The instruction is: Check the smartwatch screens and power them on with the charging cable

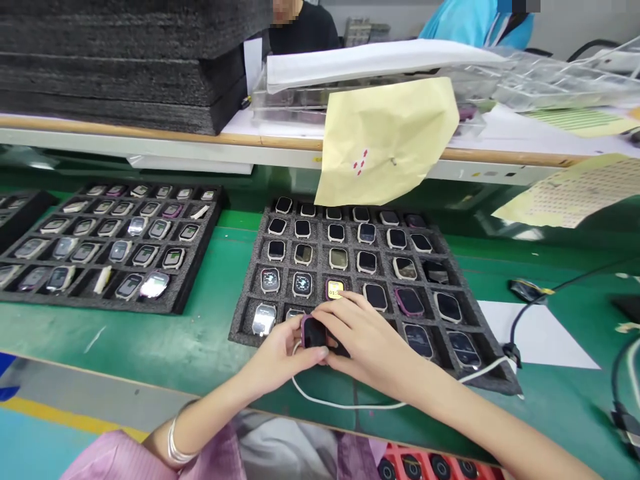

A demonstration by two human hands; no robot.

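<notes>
My left hand (pixel 283 355) and my right hand (pixel 363 340) meet at the near edge of a dark foam tray (pixel 250 300) of smartwatch bodies. Both pinch one pink-rimmed watch body (pixel 313 331) with a dark screen, held just above the tray's front row. A white cable (pixel 345 403) loops from under my hands along the green mat and off to the right. Just beyond my fingers, a watch (pixel 335 290) in the tray shows a lit yellow screen. Other watches in the tray are dark or show dial faces.
A second foam tray of watches (pixel 113 243) lies to the left. A yellow paper sheet (pixel 385 140) hangs over the shelf edge above the trays. Stacked dark foam (pixel 125 60) sits on the shelf. Black cables (pixel 530 293) and white paper (pixel 540 333) lie right. Two people sit behind the shelf.
</notes>
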